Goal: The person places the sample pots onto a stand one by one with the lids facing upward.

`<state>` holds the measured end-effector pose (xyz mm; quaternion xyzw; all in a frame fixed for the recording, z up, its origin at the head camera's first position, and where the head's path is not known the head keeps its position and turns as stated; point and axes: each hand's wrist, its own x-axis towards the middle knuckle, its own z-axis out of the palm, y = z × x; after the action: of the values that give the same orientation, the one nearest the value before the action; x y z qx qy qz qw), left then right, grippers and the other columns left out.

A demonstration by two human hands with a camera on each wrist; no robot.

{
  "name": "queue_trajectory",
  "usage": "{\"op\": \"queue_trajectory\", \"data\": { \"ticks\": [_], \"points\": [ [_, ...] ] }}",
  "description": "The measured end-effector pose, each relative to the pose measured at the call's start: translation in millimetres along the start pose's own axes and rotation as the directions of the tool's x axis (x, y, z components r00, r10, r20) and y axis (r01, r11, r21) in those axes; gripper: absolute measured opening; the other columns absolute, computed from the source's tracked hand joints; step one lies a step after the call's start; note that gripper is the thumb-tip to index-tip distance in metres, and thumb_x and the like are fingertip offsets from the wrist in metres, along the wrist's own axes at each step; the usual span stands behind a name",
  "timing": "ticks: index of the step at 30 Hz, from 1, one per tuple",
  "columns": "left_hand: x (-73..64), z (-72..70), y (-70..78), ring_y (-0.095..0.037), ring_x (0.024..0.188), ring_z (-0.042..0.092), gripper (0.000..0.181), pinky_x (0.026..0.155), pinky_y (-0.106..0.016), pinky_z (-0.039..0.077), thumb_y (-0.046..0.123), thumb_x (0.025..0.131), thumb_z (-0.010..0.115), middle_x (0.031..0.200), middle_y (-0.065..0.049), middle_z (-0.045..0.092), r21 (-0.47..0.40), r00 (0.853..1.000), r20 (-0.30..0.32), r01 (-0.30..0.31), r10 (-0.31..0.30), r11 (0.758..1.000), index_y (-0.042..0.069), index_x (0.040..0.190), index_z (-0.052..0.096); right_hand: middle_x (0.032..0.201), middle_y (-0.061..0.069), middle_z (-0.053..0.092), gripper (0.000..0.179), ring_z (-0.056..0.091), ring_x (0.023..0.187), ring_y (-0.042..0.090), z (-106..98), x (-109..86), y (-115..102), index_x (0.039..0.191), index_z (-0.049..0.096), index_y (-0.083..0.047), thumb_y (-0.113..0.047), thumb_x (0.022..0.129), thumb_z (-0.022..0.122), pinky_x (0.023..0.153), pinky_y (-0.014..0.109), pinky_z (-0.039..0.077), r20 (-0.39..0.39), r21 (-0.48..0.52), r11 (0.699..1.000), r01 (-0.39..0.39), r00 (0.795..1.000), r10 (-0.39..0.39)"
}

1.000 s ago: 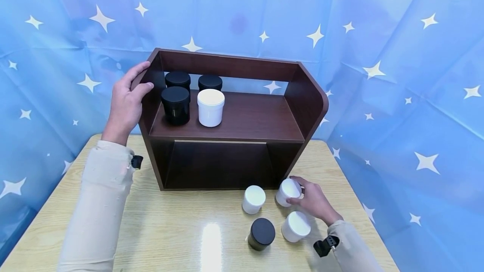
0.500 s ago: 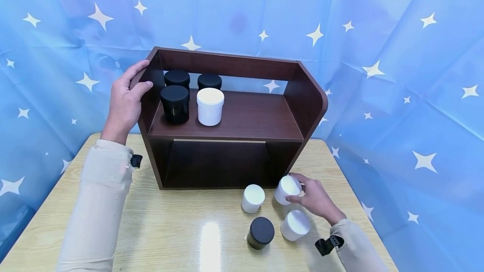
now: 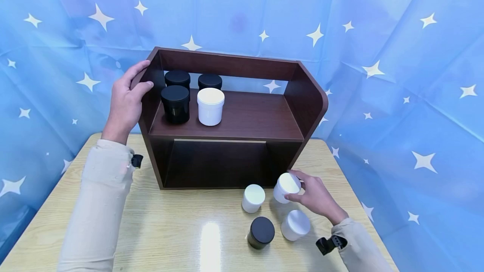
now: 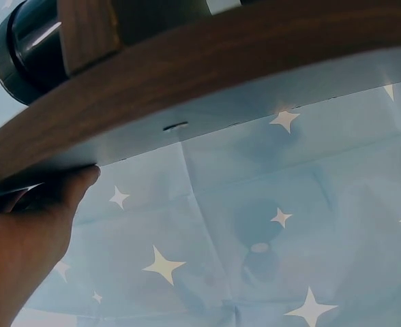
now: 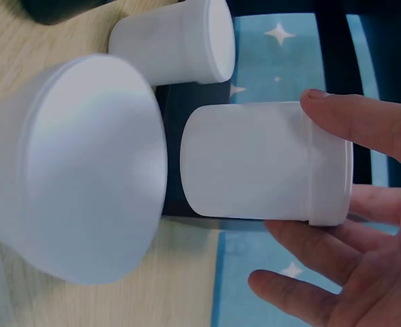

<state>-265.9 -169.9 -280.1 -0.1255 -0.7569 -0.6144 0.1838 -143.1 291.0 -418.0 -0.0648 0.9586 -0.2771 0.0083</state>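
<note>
My left hand (image 3: 126, 102) grips the left side panel of a dark brown wooden shelf (image 3: 245, 114), thumb at the panel's front edge. In the left wrist view, part of that hand (image 4: 37, 231) lies against the panel's outer face. My right hand (image 3: 315, 196) pinches a white lidded jar (image 3: 285, 190) by its lid end, near the shelf's lower right corner. The right wrist view has the same jar (image 5: 255, 163) between thumb and fingers. Two more white jars (image 3: 253, 199) (image 3: 295, 226) and a black jar (image 3: 261, 233) stand on the table close by.
On the upper board, at the left, are several black jars (image 3: 176, 106) and one white jar (image 3: 210, 108). The shelf stands on a light wooden table (image 3: 170, 230). A blue curtain with stars (image 3: 378, 32) hangs behind and at both sides.
My right hand has lifted the white jar slightly off the table and toward the shelf. The left hand stays on the side panel.
</note>
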Motion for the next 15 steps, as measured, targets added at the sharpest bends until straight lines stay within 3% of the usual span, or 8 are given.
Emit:
{"op": "queue_trajectory", "data": {
  "ticks": [15],
  "points": [
    [-0.1,0.3,-0.5,-0.016,0.136,0.048,0.049,0.101,-0.018,0.044,0.02,0.103,0.045,0.158,-0.005,0.046,-0.012,1.0,-0.003,-0.001,0.001,1.0,0.021,0.151,0.046,0.131,0.026,0.064,0.072,0.069,0.111,0.043,-12.4,-0.8,-20.0,0.14,0.053,0.005,-0.017,0.079,0.085,0.089,0.046,0.059,0.011,0.022,0.999,0.043,0.999,-0.044]
  ]
}}
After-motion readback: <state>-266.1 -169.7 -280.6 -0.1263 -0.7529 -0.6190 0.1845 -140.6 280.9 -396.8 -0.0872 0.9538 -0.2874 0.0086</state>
